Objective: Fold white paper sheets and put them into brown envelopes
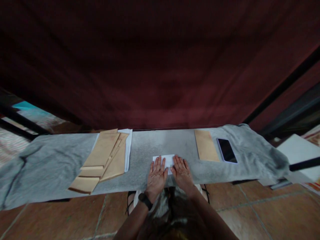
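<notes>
A small white sheet of paper (169,160), apparently folded, lies on the grey cloth in front of me. My left hand (157,175) rests flat on its left part, fingers stretched out. On its right part lies my right hand (181,171), also flat, with the fingers extended and the thumb near the left thumb. Neither hand grips anything. To the left are several brown envelopes (103,150), overlapping in a fanned pile, partly over white sheets (128,143). A single brown envelope (206,145) lies flat to the right of my right hand.
A phone (227,150) with a pale purple edge lies beyond the single envelope. Grey cloth (155,140) covers the narrow table. A dark red curtain-like surface (165,83) rises behind it. White boxy material (301,155) stands at the far right, and dark bars flank both ends.
</notes>
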`<state>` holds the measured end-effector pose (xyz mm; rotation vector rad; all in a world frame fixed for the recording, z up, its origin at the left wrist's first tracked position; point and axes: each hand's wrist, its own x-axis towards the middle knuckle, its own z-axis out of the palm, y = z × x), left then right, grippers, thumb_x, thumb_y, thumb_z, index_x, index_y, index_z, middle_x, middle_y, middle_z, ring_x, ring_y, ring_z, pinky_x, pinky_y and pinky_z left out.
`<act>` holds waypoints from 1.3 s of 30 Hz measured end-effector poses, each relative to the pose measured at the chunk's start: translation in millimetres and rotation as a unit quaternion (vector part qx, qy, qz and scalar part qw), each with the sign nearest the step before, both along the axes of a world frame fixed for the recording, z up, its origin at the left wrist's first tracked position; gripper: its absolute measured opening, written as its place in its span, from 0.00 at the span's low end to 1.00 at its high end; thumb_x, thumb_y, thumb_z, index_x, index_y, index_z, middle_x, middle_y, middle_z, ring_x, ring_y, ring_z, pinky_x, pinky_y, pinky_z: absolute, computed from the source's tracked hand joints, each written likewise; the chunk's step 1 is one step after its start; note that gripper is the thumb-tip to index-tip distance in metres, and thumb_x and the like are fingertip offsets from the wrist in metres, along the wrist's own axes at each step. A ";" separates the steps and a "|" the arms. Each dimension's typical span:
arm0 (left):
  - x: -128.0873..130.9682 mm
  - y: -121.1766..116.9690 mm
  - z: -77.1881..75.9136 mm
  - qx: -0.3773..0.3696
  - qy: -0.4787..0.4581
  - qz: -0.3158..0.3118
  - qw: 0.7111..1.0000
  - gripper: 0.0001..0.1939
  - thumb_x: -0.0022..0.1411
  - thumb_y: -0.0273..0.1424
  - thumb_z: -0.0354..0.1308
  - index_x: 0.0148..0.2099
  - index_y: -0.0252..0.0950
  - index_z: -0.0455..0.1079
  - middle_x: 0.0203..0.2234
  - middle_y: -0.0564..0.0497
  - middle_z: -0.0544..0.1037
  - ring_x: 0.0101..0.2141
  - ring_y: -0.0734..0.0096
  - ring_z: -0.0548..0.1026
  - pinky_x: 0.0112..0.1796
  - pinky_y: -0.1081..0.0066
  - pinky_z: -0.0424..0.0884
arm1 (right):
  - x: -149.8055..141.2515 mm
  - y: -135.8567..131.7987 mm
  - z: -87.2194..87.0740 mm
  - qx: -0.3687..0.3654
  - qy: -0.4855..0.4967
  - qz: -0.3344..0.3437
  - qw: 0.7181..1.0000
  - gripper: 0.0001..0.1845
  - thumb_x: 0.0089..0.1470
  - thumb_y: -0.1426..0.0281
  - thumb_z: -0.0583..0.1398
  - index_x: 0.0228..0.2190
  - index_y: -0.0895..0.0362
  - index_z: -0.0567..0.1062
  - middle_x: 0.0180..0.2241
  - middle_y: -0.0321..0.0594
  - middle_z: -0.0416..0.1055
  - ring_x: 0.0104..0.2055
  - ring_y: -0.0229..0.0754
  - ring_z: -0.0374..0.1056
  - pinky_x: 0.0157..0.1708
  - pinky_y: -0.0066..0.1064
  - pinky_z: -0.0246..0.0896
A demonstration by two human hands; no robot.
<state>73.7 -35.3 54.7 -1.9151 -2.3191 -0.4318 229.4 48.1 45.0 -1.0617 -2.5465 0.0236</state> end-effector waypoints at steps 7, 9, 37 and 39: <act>-16.6 -8.9 -3.3 0.008 -0.026 0.043 0.999 0.30 0.73 0.37 0.41 0.73 0.33 0.51 0.68 0.41 0.60 0.68 0.57 0.56 0.66 0.50 0.55 | 2.3 2.2 3.2 -0.012 0.014 -0.014 1.000 0.29 0.69 0.66 0.50 0.67 0.61 0.56 0.66 0.52 0.60 0.68 0.50 0.55 0.66 0.49 0.49; -16.6 -8.9 -2.6 0.004 -0.020 0.045 0.999 0.30 0.73 0.37 0.41 0.72 0.32 0.52 0.68 0.40 0.60 0.68 0.57 0.56 0.66 0.51 0.54 | 3.1 -1.5 4.7 -0.016 0.015 -0.019 1.000 0.28 0.69 0.66 0.49 0.67 0.61 0.58 0.66 0.52 0.60 0.68 0.51 0.55 0.66 0.49 0.48; 34.1 49.9 10.2 -0.021 -0.077 -0.077 0.994 0.27 0.75 0.38 0.37 0.70 0.37 0.57 0.68 0.47 0.60 0.68 0.65 0.56 0.67 0.54 0.53 | 28.0 -23.2 -12.4 0.004 0.007 0.038 0.999 0.26 0.66 0.69 0.50 0.62 0.63 0.68 0.62 0.50 0.68 0.66 0.51 0.59 0.69 0.49 0.42; 31.3 51.8 8.9 -0.019 -0.070 -0.068 0.995 0.27 0.75 0.39 0.38 0.70 0.36 0.58 0.69 0.46 0.59 0.69 0.64 0.55 0.67 0.54 0.52 | 28.5 -22.6 -12.9 0.006 0.012 0.039 0.999 0.26 0.67 0.68 0.50 0.62 0.61 0.67 0.62 0.50 0.68 0.66 0.51 0.60 0.68 0.50 0.43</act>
